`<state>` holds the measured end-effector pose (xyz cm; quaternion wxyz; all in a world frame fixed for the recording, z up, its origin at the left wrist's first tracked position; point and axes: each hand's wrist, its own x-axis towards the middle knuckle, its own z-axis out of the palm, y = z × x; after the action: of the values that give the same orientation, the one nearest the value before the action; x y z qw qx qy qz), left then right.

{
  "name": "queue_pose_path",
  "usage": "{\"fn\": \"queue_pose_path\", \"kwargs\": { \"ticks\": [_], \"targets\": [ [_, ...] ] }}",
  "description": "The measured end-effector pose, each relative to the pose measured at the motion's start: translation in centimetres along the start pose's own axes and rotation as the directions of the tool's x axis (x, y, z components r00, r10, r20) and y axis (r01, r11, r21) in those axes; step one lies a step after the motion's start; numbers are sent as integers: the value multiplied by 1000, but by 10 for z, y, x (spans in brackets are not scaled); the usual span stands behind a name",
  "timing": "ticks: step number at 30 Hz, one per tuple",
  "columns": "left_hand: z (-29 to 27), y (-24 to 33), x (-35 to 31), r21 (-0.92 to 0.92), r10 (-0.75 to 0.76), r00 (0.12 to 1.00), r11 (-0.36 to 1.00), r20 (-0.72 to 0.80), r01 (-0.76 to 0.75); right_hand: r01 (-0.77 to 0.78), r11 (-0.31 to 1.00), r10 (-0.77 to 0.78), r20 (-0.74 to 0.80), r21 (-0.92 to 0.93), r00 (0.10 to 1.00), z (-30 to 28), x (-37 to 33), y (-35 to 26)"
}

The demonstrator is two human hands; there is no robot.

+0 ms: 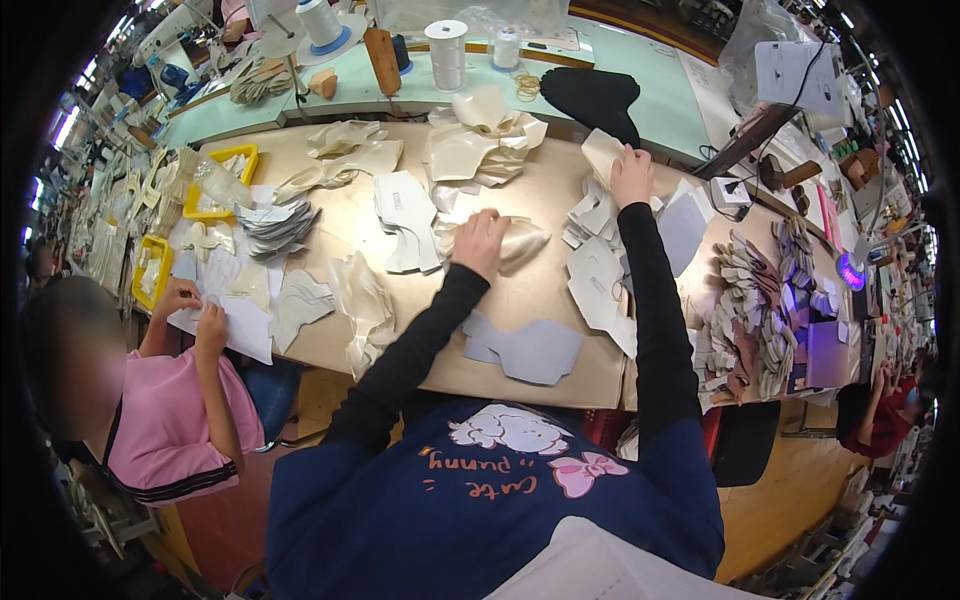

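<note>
The left hand (480,245) lies over the near end of a folded cream piece (527,243) at the middle of the tan worktop (345,225). Its fingers bend down against the material; whether they pinch it or only press on it, one cannot tell. The right hand (631,178) is farther out and to the right, its fingers drawn narrow on the right edge of a curved cream piece (600,155). This piece is near the far edge of the worktop, just beyond a stack of pale pieces (598,285) that runs toward the person.

Just left of the folded cream piece is a stack of white pieces (403,218), and beyond it a loose heap of cream pieces (480,148). Flat grey pieces (528,350) lie close to the near edge, between the 2 forearms. A black piece (590,95) lies beyond the right hand, and 3 spools stand farther back, a white spool (447,58) among them.

To the left, a co-worker in a pink top (175,425) holds both hands over a white sheet (245,328), near 2 yellow trays, the farther tray (250,166) and the nearer tray (140,268). A heap of mixed pieces (755,300) fills the right side, beside a purple-lit lamp (851,270).
</note>
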<state>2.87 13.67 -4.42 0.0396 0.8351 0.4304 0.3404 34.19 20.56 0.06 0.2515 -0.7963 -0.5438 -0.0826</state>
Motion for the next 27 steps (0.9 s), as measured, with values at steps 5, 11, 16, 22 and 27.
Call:
{"fn": "queue_pose_path", "kwargs": {
  "ticks": [5, 11, 16, 22, 27],
  "targets": [
    [9, 9, -25, -385, -112, 982, 908, 154, 163, 147, 981, -178, -281, -129, 943, -33, -32, -19],
    [15, -8, -22, -546, -246, 882, 709, 401, 446, 215, 784, -238, -38, 582, 971, -90, -126, -48],
    [12, -13, -19, -588, -244, 867, 652, 434, 478, -55, 708, -229, 302, 704, 926, -85, -205, -67],
    [18, -1, -20, -385, -27, 968, 915, 249, 124, 210, 737, -383, 140, 642, 913, -58, -221, -82],
    [21, -1, -22, -405, -137, 907, 861, 399, 308, 269, 828, -363, 105, 492, 926, -30, -226, -81]
  ]
}}
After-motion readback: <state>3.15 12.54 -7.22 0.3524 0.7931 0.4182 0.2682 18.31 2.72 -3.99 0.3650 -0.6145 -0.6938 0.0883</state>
